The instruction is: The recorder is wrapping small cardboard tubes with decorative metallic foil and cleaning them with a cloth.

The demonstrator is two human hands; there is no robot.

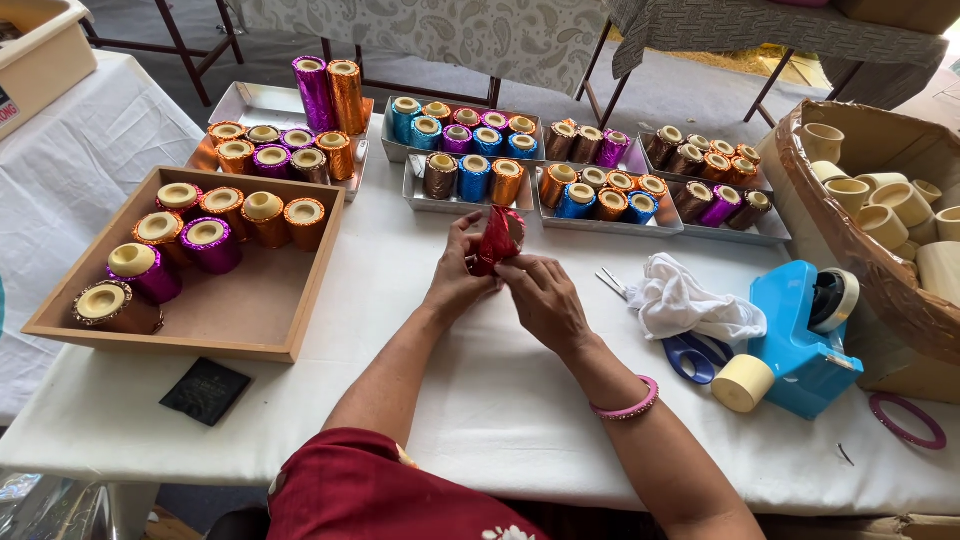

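Note:
A small cup wrapped in shiny red foil (499, 240) is held over the middle of the white table (500, 400). My left hand (457, 275) grips its left side with the fingers curled round it. Against its lower right side my right hand (542, 298) presses the foil with fingers and thumb. A pink bangle (627, 404) sits on my right wrist.
A wooden tray (262, 312) at left holds several foil-wrapped cups. Metal trays (470, 200) of coloured cups line the far edge. At right lie a white cloth (690, 300), blue scissors (692, 355), a blue tape dispenser (800, 340), a bare cream cup (742, 382) and a cardboard box (860, 230) of bare cups. A black square (206, 390) lies near left.

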